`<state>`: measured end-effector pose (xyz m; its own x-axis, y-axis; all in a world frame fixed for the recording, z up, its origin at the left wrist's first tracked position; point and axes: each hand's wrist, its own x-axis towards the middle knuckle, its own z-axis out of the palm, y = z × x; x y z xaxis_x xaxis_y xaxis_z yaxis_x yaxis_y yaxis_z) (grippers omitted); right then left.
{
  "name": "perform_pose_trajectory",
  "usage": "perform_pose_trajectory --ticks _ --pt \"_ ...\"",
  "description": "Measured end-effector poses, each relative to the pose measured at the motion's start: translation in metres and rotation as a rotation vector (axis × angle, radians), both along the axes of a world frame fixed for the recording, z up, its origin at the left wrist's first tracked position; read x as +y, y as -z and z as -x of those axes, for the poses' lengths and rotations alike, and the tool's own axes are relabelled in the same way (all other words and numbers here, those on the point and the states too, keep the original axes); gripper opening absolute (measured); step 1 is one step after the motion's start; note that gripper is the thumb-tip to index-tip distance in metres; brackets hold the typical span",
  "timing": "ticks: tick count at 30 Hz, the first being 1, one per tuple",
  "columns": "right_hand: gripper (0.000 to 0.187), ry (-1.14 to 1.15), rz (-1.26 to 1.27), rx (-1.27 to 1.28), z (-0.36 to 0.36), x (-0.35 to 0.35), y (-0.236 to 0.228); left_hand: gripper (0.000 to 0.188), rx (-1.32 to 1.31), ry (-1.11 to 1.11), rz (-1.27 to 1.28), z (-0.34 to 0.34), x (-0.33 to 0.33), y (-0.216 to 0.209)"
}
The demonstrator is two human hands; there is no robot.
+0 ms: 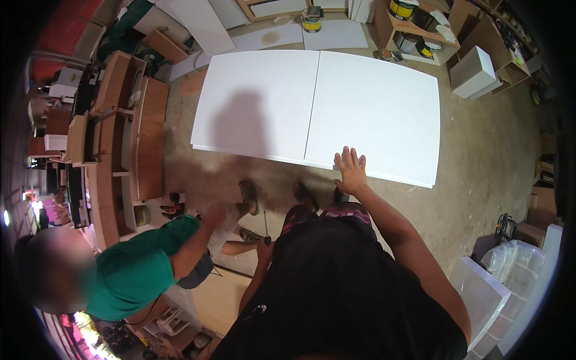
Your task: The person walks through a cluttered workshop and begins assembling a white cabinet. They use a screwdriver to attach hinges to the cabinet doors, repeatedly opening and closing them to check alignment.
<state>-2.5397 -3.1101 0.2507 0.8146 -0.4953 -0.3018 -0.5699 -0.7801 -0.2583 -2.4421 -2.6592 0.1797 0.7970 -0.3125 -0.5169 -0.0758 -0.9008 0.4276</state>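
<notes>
A cluttered workshop here, bare concrete floor (492,156), wooden cabinets (150,138) along the left, a tin (311,23) at the far side. And in the middle of it, low in front of the person, the big white pair: left panel (282,108) and right panel (378,108), lying flat, side by side, a narrow dark seam between them.

The right hand (352,171) is down on the right panel's near edge, just right of the seam, fingers extended and slightly apart, palm down, gripping nothing. Over to the left, low beside the leg, the left hand (264,249) appears curled around a thin rod-like tool (266,223); the finger detail is too small to tell more. A co-worker in a green shirt (135,267) is close by on the left.

So how would these handle? Stiff, board-like, probably heavy for one person, and that smooth face looks slippery under a flat palm. The corners would likely chip, the white finish scratch. Best hold, I'd judge: the outer short ends, well away from the seam, fingers hooked beneath, though the underside is hidden.
</notes>
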Motion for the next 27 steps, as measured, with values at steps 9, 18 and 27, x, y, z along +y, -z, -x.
perform_pose_trajectory --ticks 9,18,27 --pt "0.081 0.052 -0.024 0.014 -0.005 -0.004 -0.015 0.05 0.236 0.038 0.026 -0.053 -0.056 -0.037" --pt "0.018 0.333 -0.332 -0.361 0.173 0.07 0.05 0.045 0.235 0.708 0.101 -0.073 -0.157 -0.012" --pt "0.014 1.542 -0.71 -0.368 0.561 0.137 0.15 0.026 0.484 0.621 0.395 0.102 -0.366 -0.061"
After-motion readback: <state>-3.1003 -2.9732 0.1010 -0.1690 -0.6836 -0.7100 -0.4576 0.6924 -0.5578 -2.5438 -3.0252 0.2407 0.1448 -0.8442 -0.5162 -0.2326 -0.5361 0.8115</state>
